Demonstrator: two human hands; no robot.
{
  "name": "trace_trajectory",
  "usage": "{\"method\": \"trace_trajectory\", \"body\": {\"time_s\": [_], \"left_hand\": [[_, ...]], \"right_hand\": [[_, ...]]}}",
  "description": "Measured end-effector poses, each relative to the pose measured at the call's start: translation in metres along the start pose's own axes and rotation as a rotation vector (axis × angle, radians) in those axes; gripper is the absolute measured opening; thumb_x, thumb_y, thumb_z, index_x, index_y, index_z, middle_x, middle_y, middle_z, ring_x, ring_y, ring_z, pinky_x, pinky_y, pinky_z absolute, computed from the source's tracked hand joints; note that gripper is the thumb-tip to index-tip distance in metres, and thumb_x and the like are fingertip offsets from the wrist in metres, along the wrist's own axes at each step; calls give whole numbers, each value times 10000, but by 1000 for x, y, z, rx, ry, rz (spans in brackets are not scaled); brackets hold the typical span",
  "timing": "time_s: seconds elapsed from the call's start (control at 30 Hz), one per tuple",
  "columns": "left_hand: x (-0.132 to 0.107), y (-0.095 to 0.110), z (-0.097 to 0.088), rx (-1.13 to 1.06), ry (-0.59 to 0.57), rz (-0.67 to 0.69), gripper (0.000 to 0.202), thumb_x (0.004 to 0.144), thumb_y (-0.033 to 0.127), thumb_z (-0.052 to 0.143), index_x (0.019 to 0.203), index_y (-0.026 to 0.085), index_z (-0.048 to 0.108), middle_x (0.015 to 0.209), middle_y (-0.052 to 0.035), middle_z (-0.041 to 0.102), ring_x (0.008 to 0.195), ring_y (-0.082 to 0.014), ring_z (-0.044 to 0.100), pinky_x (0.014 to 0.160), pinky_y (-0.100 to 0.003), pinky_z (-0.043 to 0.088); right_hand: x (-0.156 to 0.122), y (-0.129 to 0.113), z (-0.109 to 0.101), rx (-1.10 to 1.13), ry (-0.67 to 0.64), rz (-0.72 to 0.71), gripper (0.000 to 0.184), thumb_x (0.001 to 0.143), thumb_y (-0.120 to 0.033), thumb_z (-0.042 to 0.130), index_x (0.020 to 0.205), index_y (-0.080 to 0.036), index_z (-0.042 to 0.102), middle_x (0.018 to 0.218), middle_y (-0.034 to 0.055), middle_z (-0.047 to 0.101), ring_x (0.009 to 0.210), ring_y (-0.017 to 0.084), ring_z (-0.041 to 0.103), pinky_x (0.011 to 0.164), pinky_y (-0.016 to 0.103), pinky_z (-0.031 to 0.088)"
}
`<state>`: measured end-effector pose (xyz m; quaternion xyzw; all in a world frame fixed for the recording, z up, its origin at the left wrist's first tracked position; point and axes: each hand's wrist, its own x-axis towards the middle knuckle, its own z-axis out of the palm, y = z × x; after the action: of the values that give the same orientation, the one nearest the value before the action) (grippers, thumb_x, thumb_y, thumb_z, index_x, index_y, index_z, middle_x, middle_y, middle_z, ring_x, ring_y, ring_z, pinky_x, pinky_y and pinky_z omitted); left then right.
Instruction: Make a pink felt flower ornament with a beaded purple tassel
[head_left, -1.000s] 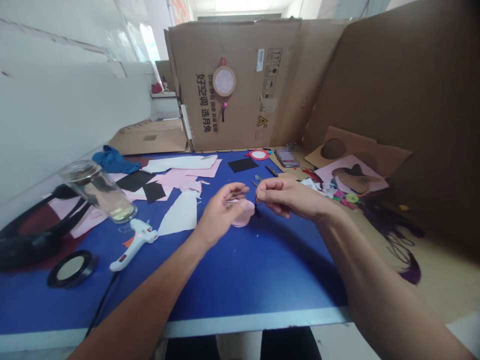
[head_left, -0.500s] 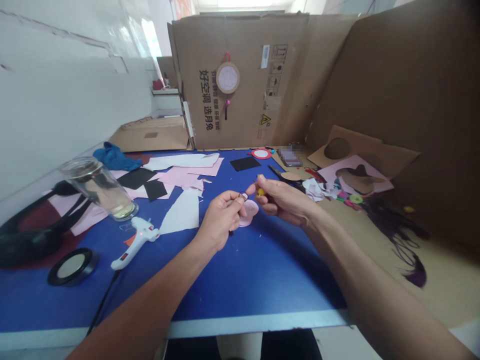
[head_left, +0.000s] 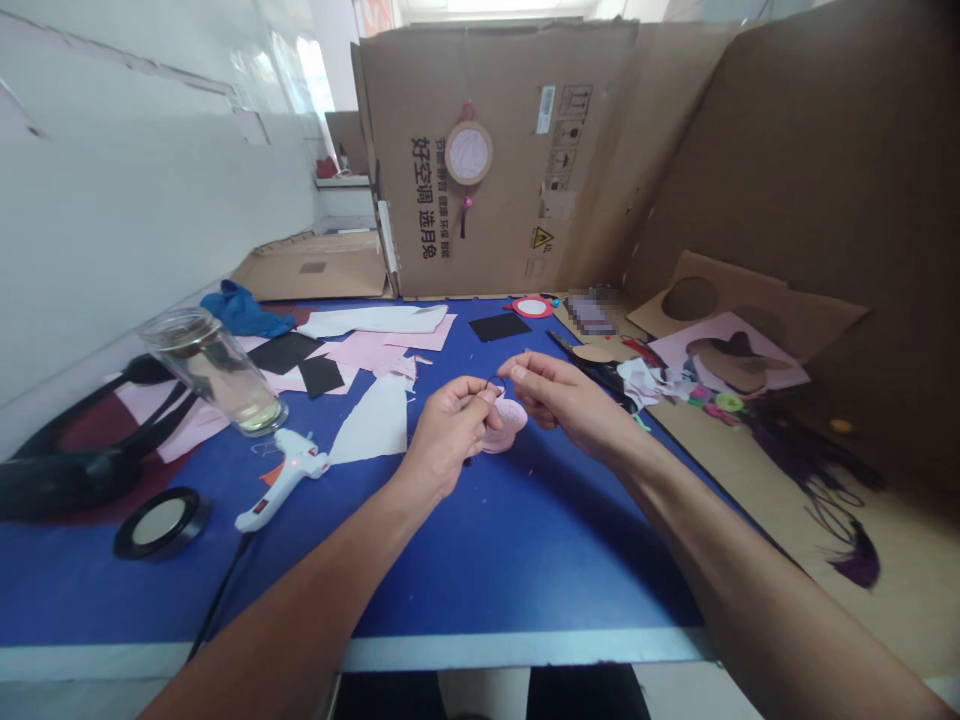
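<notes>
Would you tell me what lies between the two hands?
In the head view, a pink disc and dark thread lie between the left hand and right hand.

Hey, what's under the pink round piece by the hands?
The blue tabletop shows around the pink round piece, next to the left hand; the spot directly beneath it is covered from view.

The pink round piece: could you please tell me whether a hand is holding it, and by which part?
The left hand seems to grip the pink round piece by its left edge.
</notes>
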<state>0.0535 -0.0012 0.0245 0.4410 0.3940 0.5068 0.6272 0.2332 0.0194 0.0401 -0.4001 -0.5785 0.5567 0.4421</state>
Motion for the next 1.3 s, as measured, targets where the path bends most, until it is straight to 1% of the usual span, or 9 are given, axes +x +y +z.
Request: {"method": "trace_trajectory", "body": {"time_s": [0.1,0.33,0.5,0.7,0.8,0.97,1.03,1.2,1.3], "left_hand": [[-1,-1,0,25,-17,-20,259,863,381,836,876,196,656,638,26,642,415,-35,332,421,-207,204],[-2,-4,1,129,-70,-47,175,899,345,756,963,194,696,663,22,648,442,-48,351,454,-226,201],[-1,-4,0,234,-7,46,234,940,437,715,911,205,724,584,54,555,462,-67,314,485,-235,236],[-3,-3,-1,224,-20,7,261,955,442,700,858,200,719,528,67,490,440,-69,261,466,-237,204],[-2,-6,-2,202,-40,-24,257,943,439,721,863,194,724,561,43,565,435,-71,326,456,-232,242],[3,-11,-7,99,-86,-15,335,885,488,812,847,163,740,787,-63,746,563,-106,554,537,-255,455],[4,-11,-8,64,-75,-25,330,862,475,843,875,160,747,763,-56,736,539,-96,530,515,-244,426],[4,-6,-7,63,-21,-84,271,818,388,867,823,155,730,640,-13,654,453,-43,385,448,-205,188],[3,-5,-6,118,-7,-66,244,811,371,853,811,156,738,634,-12,654,456,-46,395,447,-208,175]], "right_hand": [[-2,-3,2,-109,-9,-21,456,844,-623,826,937,-199,689,731,-50,552,574,95,350,517,276,252],[-1,-4,-2,-148,36,-19,362,813,-539,812,847,-199,696,781,1,675,580,102,385,538,286,290],[0,-2,0,-148,46,1,352,816,-529,828,837,-204,695,678,-46,573,579,105,377,555,279,294],[1,2,0,-187,45,-15,302,828,-484,824,816,-207,705,639,-59,525,579,112,375,566,280,300],[1,4,-1,-202,44,-38,294,829,-481,823,812,-209,713,658,-46,564,595,120,423,582,279,335],[1,6,0,-194,-11,-41,273,840,-465,811,812,-213,712,725,-7,669,690,160,583,687,298,458],[1,6,0,-210,-18,-46,275,854,-474,801,811,-218,711,721,-5,672,694,167,588,693,304,468],[1,6,1,-260,9,-52,260,847,-465,793,814,-215,728,750,-4,676,700,163,563,677,302,437],[1,7,1,-267,26,-67,246,846,-444,787,799,-211,725,753,-8,667,709,158,554,682,298,426]]}}
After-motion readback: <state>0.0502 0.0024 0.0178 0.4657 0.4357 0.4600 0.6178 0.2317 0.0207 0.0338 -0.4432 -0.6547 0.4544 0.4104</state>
